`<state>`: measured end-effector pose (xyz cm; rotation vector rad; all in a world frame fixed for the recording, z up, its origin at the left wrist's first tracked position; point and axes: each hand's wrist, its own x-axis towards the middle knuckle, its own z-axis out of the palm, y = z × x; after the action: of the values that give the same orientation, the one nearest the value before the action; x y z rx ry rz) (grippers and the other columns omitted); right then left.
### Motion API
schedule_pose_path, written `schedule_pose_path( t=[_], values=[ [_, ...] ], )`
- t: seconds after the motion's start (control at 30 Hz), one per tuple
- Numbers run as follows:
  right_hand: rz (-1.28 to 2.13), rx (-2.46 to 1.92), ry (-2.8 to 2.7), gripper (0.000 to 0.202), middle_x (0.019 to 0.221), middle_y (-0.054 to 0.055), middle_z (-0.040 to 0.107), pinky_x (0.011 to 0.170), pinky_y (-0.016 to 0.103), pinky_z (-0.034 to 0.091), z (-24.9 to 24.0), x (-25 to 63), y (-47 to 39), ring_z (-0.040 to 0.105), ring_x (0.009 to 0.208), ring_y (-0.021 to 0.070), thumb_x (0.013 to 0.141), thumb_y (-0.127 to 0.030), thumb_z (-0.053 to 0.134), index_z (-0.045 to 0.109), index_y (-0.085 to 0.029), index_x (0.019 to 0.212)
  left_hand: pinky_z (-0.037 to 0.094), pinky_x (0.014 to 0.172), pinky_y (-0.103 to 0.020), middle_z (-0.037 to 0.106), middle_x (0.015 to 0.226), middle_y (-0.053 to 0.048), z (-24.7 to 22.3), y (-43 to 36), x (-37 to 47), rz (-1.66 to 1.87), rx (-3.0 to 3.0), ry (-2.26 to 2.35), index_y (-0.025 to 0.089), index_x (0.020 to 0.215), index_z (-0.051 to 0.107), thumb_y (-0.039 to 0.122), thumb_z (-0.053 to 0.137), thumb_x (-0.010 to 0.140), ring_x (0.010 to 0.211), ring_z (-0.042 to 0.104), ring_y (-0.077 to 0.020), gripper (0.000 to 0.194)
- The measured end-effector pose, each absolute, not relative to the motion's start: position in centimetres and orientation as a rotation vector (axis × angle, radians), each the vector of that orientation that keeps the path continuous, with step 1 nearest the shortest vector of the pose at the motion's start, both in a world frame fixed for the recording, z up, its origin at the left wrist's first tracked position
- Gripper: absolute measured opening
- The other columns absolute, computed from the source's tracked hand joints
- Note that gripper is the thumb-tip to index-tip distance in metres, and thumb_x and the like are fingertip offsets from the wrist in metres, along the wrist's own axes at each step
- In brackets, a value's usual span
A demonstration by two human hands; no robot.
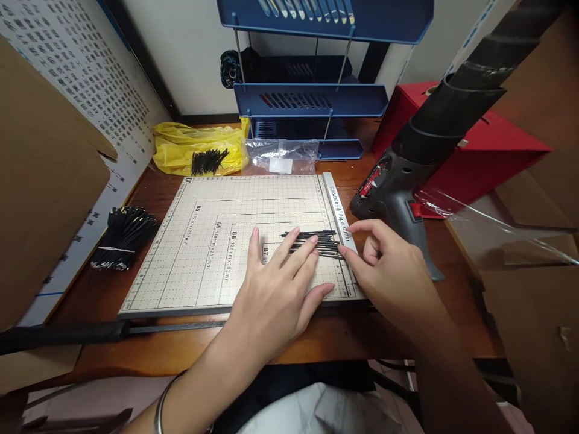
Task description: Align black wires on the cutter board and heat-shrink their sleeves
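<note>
A row of thin black tubes or wires (323, 241) lies side by side on a cream gridded paper cutter (181, 241), near its right edge. My left hand (280, 283) is spread flat, its fingertips resting on the left ends of the black pieces. At their right ends is my right hand (384, 259), with bent fingers; a fingertip touches the ends, and its thumb and index finger are apart. Left of the cutter sits a tied bundle of black wires (122, 238). Behind the board, a pile of short black pieces (208, 161) rests on a yellow bag (181, 141).
A clear plastic bag (280, 155) lies behind the board, before a blue shelf rack (312, 99). The black heat gun (407, 169) stands at the right, by a red box (479, 169). The cutter's black handle (90, 331) extends along the front left. Cardboard flanks both sides.
</note>
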<state>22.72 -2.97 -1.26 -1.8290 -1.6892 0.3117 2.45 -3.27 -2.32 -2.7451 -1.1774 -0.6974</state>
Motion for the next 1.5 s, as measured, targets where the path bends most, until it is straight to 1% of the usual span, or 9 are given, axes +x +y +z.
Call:
schedule_pose_path(
  t=[0.37, 0.47, 0.67, 0.87, 1.0, 1.23, 1.37, 1.43, 1.5],
  values=[
    [0.372, -1.829, -1.66, 0.021, 0.052, -0.01, 0.038, 0.052, 0.022, 0.032, -1.0, 22.7, -3.1, 0.036, 0.047, 0.0086, 0.081, -0.027, 0.07, 0.066, -0.023, 0.102, 0.012, 0.128, -0.067, 0.064, 0.147, -0.007, -2.5, -2.9, 2.7, -0.698, -2.753, -1.093, 0.011, 0.132, 0.065, 0.043, 0.043, 0.111, 0.141, 0.055, -0.0329, 0.045],
    [0.381, -1.827, -1.653, 0.02, 0.053, -0.01, 0.039, 0.053, 0.022, 0.032, -1.1, 22.6, -3.0, 0.037, 0.048, 0.0089, 0.082, -0.027, 0.07, 0.066, -0.023, 0.101, 0.015, 0.128, -0.068, 0.064, 0.147, -0.007, -2.6, -2.8, 2.8, -0.684, -2.756, -1.076, 0.01, 0.133, 0.065, 0.043, 0.043, 0.111, 0.14, 0.056, -0.0333, 0.045],
    [0.391, -1.843, -1.65, 0.02, 0.053, -0.009, 0.038, 0.053, 0.023, 0.032, -1.1, 22.8, -3.0, 0.037, 0.048, 0.0095, 0.083, -0.03, 0.07, 0.067, -0.021, 0.101, 0.027, 0.122, -0.072, 0.062, 0.149, -0.007, -2.7, -2.9, 2.9, -0.647, -2.767, -1.113, 0.014, 0.134, 0.065, 0.042, 0.042, 0.111, 0.141, 0.055, -0.0349, 0.043],
    [0.362, -1.83, -1.703, 0.015, 0.051, -0.007, 0.037, 0.052, 0.024, 0.03, -0.4, 23.4, -3.4, 0.036, 0.047, 0.0093, 0.086, -0.033, 0.067, 0.073, -0.021, 0.093, 0.029, 0.121, -0.074, 0.063, 0.147, -0.009, -2.4, -3.1, 3.2, -0.657, -2.757, -1.157, 0.014, 0.134, 0.066, 0.041, 0.043, 0.11, 0.141, 0.055, -0.036, 0.042],
    [0.411, -1.809, -1.889, 0.019, 0.052, -0.005, 0.048, 0.053, 0.025, 0.029, 0.3, 23.7, -3.4, 0.039, 0.05, 0.0096, 0.091, -0.034, 0.062, 0.077, -0.025, 0.085, 0.027, 0.121, -0.074, 0.064, 0.146, -0.012, -2.4, -3.1, 3.2, -0.685, -2.727, -1.19, 0.012, 0.136, 0.065, 0.04, 0.045, 0.11, 0.142, 0.054, -0.0371, 0.043],
    [0.45, -1.94, -1.994, 0.02, 0.072, -0.002, 0.072, 0.058, 0.027, 0.031, 0.7, 23.1, -2.6, 0.05, 0.056, 0.0116, 0.091, -0.029, 0.059, 0.079, -0.027, 0.088, 0.026, 0.121, -0.075, 0.063, 0.147, -0.01, -2.6, -3.2, 3.0, -0.703, -2.717, -1.191, 0.011, 0.136, 0.064, 0.04, 0.042, 0.111, 0.142, 0.054, -0.0367, 0.044],
    [0.441, -1.913, -2.045, 0.023, 0.08, -0.001, 0.076, 0.06, 0.028, 0.031, 0.7, 23.1, -2.2, 0.057, 0.061, 0.0132, 0.094, -0.028, 0.056, 0.078, -0.026, 0.09, 0.027, 0.121, -0.072, 0.063, 0.147, -0.01, -2.5, -3.3, 3.0, -0.712, -2.717, -1.188, 0.014, 0.134, 0.065, 0.038, 0.044, 0.11, 0.142, 0.054, -0.0361, 0.04],
    [0.458, -1.895, -2.076, 0.023, 0.084, 0.0, 0.077, 0.061, 0.028, 0.032, 0.7, 23.3, -2.1, 0.059, 0.063, 0.0136, 0.095, -0.029, 0.055, 0.078, -0.025, 0.092, 0.028, 0.12, -0.072, 0.064, 0.147, -0.01, -2.2, -3.1, 3.1, -0.721, -2.695, -1.211, 0.016, 0.129, 0.068, 0.033, 0.046, 0.109, 0.14, 0.054, -0.0364, 0.034],
    [0.471, -1.889, -2.085, 0.024, 0.084, 0.0, 0.077, 0.062, 0.028, 0.032, 0.7, 23.4, -2.1, 0.059, 0.063, 0.0136, 0.097, -0.03, 0.054, 0.077, -0.025, 0.092, 0.032, 0.118, -0.07, 0.069, 0.139, -0.01, -1.6, -2.6, 3.3, -0.749, -2.649, -1.265, 0.018, 0.12, 0.072, 0.025, 0.05, 0.107, 0.131, 0.06, -0.0349, 0.027]
  ],
)
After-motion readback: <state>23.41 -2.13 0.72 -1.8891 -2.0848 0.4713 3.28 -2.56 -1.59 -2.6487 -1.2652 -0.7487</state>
